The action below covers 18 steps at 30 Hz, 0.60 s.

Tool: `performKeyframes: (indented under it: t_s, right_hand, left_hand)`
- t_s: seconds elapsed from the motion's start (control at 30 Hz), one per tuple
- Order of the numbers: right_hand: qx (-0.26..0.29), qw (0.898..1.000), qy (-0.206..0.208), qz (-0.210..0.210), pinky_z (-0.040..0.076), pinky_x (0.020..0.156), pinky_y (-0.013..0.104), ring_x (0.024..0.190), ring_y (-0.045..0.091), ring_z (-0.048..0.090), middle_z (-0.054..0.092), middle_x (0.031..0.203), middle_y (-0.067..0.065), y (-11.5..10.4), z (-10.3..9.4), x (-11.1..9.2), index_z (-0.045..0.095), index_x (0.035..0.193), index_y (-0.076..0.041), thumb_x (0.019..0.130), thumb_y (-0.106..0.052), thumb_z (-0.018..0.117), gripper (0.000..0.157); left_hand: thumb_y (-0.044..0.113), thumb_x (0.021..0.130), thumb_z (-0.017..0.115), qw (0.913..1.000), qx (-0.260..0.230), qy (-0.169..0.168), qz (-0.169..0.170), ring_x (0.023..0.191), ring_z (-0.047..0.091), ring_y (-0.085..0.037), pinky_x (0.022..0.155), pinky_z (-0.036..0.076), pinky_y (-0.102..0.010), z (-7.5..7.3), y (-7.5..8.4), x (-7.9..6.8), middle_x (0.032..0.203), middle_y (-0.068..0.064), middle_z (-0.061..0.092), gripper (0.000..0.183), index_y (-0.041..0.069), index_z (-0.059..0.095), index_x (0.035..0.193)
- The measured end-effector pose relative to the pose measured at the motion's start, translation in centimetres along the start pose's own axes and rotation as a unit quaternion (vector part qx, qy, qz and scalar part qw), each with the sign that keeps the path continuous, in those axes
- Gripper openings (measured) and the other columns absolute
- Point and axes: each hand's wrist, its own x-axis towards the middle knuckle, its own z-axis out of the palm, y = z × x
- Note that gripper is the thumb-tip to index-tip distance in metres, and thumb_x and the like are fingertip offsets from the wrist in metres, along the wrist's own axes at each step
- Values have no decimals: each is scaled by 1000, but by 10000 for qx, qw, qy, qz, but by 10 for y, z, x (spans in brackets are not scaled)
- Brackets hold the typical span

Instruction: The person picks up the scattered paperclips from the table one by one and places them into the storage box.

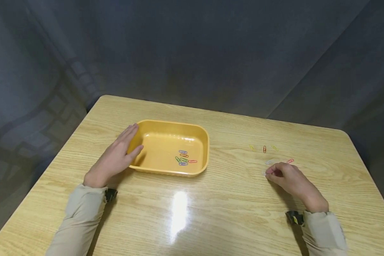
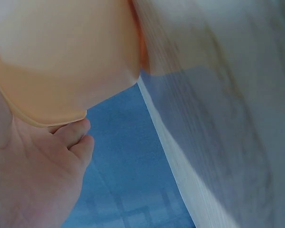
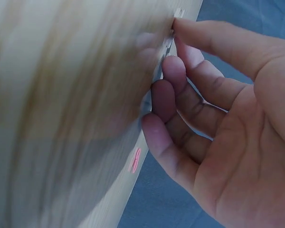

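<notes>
On the left of the table, my left hand (image 1: pixel 115 156) rests along the left rim of a yellow plastic tray (image 1: pixel 169 173), fingers extended and thumb over the inside. In the left wrist view the fingertips lie right at the tray's rim (image 2: pixel 42 124). Several coloured paper clips (image 1: pixel 184 160) lie on the tray's floor. To the right, my right hand (image 1: pixel 292 181) pinches a white paper clip (image 1: pixel 264 173) between thumb and index finger, low at the tabletop. Just beyond it lie a pale paper clip (image 1: pixel 268 162) and a pink paper clip (image 1: pixel 290 161).
Farther back on the wooden table (image 1: pixel 230 213) are a red paper clip (image 1: pixel 264 149) and two yellow ones, the left yellow paper clip (image 1: pixel 251 148) and the right yellow paper clip (image 1: pixel 274 148). A dark curtain (image 1: pixel 211 53) hangs behind the table's far edge.
</notes>
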Motion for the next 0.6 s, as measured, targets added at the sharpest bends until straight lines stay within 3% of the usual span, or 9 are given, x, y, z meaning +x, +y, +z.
performKeyframes:
  t_s: [0.6]
  right_hand:
    - [205,9994,-262,-102,40,61,21,76,10,46,61,88,2,-1,4,0,66,93,-3,92,-10,62,8]
  left_hand:
    - [30,103,53,10000,23,1,-5,155,11,-34,124,16,-56,0,1,0,166,-17,14,72,0,17,157]
